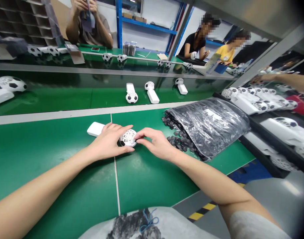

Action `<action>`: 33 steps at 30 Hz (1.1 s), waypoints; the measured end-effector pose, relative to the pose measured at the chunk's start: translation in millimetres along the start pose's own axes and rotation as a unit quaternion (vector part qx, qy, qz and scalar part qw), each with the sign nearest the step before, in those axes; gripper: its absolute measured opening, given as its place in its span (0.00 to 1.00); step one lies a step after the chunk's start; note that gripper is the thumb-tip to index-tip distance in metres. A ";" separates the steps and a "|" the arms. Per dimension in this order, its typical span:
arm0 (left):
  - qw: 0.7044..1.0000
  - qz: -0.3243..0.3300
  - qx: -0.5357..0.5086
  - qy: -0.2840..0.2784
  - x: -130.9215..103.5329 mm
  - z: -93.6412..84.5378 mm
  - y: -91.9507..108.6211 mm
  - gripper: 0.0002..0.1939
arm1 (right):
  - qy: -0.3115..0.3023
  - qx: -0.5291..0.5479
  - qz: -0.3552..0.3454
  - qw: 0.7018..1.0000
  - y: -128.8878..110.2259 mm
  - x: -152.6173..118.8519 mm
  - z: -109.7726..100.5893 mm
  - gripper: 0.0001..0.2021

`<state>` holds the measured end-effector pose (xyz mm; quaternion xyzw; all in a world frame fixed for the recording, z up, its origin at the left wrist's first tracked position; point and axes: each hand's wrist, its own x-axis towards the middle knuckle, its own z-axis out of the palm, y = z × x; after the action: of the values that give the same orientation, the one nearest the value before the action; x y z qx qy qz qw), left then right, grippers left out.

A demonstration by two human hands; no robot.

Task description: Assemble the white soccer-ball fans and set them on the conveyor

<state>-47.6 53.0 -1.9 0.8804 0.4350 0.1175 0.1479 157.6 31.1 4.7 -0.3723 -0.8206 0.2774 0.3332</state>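
Observation:
On the green table lies a white handheld fan [128, 137] with a football-patterned round head, its plain handle pointing left. My left hand [109, 139] is wrapped over the neck of the fan and holds it against the table. Thumb and forefinger of my right hand [152, 141] pinch a small black piece at the right side of the head; the fingers cover most of it. Right of my hands, many loose black pieces [179, 141] spill from the mouth of a clear plastic bag [211, 122].
Black trays [260, 151] of similar fans stand at the right. Beyond the pale ledge, a green conveyor belt [104, 94] carries several fans [153, 93]. Co-workers [196, 44] sit across the line. Another person's arm [283, 81] reaches in at the right over the trays.

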 end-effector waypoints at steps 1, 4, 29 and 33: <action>1.000 0.000 -0.002 0.001 0.0 0.1 -0.1 0.40 | -0.002 -0.013 -0.011 1.000 0.1 0.9 0.0 0.06; 1.000 0.002 -0.002 0.006 -0.4 1.1 -0.2 0.40 | -0.013 -0.043 -0.027 0.999 0.1 1.8 0.4 0.05; 0.999 -0.002 -0.037 0.032 2.7 6.7 7.3 0.28 | -0.014 0.220 0.100 0.970 27.8 4.5 24.1 0.22; 0.998 0.033 -0.039 0.034 -0.6 9.1 4.1 0.31 | -0.018 0.059 0.085 0.994 37.4 11.4 -3.2 0.08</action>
<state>-41.9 48.7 -8.9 0.8834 0.4053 0.1694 0.1632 170.3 62.1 -15.7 -0.4153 -0.7740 0.3595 0.3150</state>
